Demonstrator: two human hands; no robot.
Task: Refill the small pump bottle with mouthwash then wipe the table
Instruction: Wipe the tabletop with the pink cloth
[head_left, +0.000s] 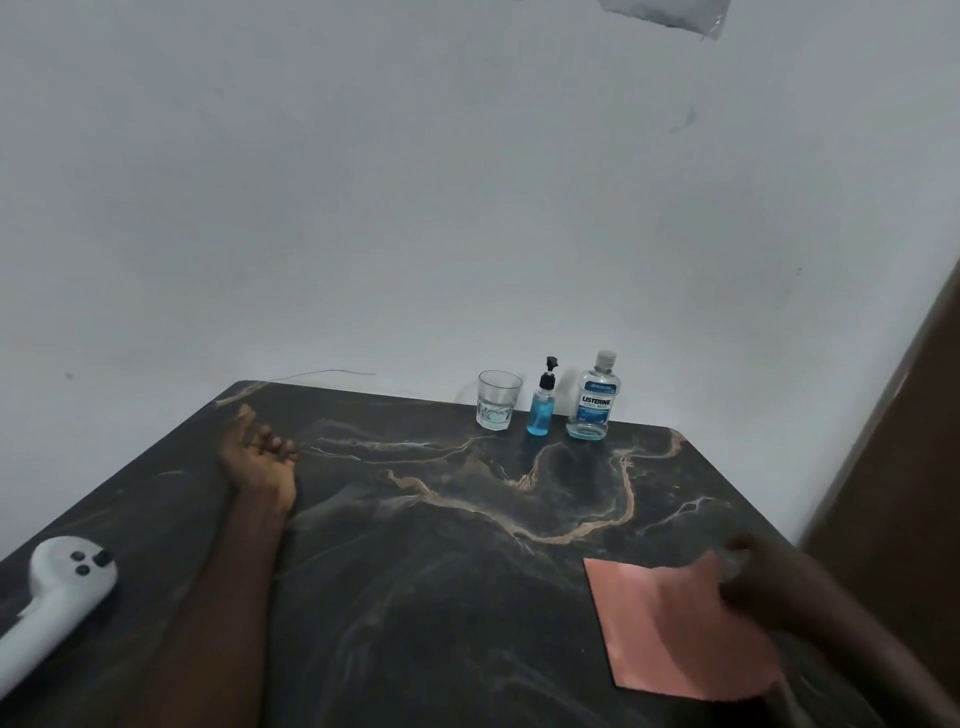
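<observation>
A small pump bottle with blue liquid and a black pump stands at the table's far edge. To its right is a clear Listerine mouthwash bottle, capped and nearly empty. A pink cloth lies flat near the front right of the dark marble table. My right hand rests on the cloth's right edge, pinching a raised corner. My left hand lies palm up on the table at the left, fingers loosely curled and holding nothing.
A clear glass tumbler stands left of the pump bottle. A white controller-like device lies at the front left corner. A white wall rises behind the table, and a brown wooden panel borders the right side.
</observation>
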